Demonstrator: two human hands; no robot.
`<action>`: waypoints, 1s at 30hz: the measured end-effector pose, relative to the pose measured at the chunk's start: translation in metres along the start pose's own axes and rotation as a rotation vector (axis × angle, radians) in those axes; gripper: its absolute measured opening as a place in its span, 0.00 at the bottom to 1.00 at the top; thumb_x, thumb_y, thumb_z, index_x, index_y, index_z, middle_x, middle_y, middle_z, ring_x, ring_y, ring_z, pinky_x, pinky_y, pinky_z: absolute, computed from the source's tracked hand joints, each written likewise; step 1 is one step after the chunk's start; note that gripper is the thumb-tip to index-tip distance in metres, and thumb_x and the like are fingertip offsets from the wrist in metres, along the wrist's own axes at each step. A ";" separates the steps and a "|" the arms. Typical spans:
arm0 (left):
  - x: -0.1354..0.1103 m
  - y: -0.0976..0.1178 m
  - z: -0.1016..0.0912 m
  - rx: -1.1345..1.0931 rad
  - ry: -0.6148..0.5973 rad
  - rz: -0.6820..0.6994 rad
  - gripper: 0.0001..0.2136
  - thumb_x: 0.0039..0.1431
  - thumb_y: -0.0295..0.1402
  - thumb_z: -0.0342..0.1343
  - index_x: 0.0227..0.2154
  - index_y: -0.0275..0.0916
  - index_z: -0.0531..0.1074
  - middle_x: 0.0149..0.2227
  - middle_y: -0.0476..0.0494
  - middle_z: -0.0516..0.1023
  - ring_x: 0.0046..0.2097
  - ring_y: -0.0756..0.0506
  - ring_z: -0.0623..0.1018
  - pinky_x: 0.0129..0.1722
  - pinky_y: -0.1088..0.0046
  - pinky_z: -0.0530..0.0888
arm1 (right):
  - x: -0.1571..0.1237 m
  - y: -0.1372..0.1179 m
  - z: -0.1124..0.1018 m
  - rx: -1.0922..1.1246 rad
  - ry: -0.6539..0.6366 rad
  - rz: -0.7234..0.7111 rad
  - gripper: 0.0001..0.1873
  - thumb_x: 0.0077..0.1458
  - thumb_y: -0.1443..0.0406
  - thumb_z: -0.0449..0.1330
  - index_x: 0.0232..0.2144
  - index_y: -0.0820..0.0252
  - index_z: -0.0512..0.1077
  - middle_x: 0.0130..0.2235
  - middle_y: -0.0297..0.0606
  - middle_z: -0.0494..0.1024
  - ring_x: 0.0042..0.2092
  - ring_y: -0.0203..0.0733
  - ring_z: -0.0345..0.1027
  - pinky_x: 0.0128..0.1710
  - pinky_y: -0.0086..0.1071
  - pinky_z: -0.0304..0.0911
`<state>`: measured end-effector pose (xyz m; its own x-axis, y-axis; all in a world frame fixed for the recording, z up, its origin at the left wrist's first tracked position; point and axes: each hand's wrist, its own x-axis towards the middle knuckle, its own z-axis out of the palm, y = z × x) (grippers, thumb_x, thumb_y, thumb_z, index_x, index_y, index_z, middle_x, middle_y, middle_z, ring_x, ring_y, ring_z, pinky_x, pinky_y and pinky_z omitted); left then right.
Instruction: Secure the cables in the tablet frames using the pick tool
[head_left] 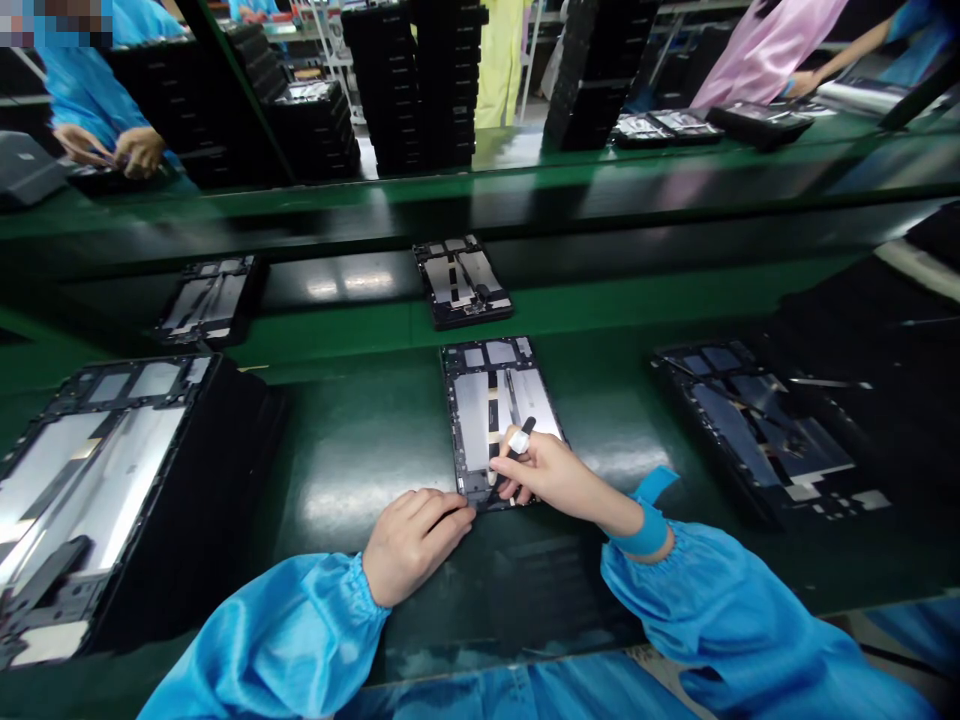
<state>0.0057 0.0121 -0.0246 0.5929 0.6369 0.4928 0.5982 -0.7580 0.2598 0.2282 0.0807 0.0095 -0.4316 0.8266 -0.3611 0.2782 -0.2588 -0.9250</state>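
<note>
From the head camera, a black tablet frame [495,410] lies flat on a green conveyor belt [352,450], directly ahead of the person, its silver inner panels facing up. The left hand [412,545] rests relaxed on the frame's near corner, fingers lightly curled and touching the edge, not clenched. The right hand [547,475] is closed in a pinch around one black stick [521,432], whose lower end sits over the frame. One white tape wrap [518,441] circles a right finger, and one blue wrist strap [646,530] circles the right wrist. Four more frames lie around the first: one large frame [97,500] to its left, one [750,430] to its right, and two [461,282] beyond it on the belt. Farther past the frame, tall dark stacks [446,80] stand along a second green bench, and two co-worker's hands [109,150] show at upper left, with another co-worker's hand [802,85] at upper right.
</note>
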 end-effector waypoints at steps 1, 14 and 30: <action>0.000 0.000 0.000 0.001 -0.001 -0.001 0.07 0.66 0.28 0.54 0.45 0.37 0.72 0.42 0.44 0.78 0.40 0.47 0.75 0.38 0.71 0.71 | 0.000 0.000 0.000 -0.001 0.000 0.002 0.18 0.51 0.51 0.63 0.28 0.59 0.66 0.21 0.33 0.75 0.27 0.41 0.77 0.21 0.26 0.70; 0.001 0.000 -0.004 0.090 -0.058 0.062 0.12 0.68 0.26 0.47 0.51 0.38 0.70 0.44 0.42 0.77 0.42 0.46 0.74 0.38 0.70 0.71 | -0.001 -0.004 0.000 -0.007 0.004 0.038 0.19 0.49 0.51 0.64 0.28 0.58 0.66 0.22 0.33 0.76 0.27 0.42 0.77 0.21 0.26 0.69; 0.004 -0.003 -0.004 0.054 -0.119 0.019 0.14 0.70 0.26 0.44 0.52 0.41 0.70 0.44 0.41 0.74 0.43 0.46 0.73 0.38 0.69 0.72 | -0.025 0.013 -0.017 -0.117 0.184 -0.115 0.12 0.58 0.56 0.59 0.29 0.57 0.67 0.25 0.35 0.76 0.30 0.44 0.77 0.24 0.29 0.69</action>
<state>0.0041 0.0160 -0.0206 0.6623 0.6374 0.3938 0.6130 -0.7632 0.2045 0.2571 0.0653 0.0082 -0.3060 0.9271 -0.2165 0.3380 -0.1068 -0.9351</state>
